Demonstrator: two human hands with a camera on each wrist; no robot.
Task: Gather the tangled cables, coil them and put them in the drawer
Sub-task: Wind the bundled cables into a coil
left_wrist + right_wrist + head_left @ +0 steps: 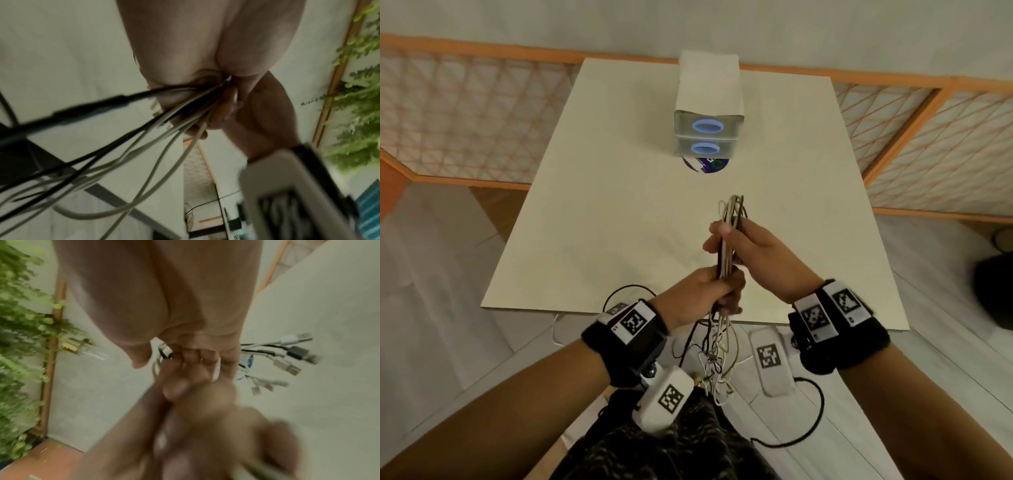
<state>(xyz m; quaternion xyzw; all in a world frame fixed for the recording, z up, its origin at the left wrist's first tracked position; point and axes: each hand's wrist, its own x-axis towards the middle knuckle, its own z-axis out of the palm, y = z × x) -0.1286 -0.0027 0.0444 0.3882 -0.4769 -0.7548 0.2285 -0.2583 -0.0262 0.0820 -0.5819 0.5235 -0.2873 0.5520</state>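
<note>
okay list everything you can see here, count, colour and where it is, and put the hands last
cables: one bundle, white and black, held over the table's near edge, loose ends hanging below
drawer unit: one, white, two drawers with blue ring handles, both shut, far middle of table
disc: one, blue and white, under the unit's front
table: one, cream
lattice fence: orange, behind the table
plant: green, beside the wall
left hand: grips the bundle's lower part
right hand: grips the bundle above it, plugs sticking out past the fingers
</note>
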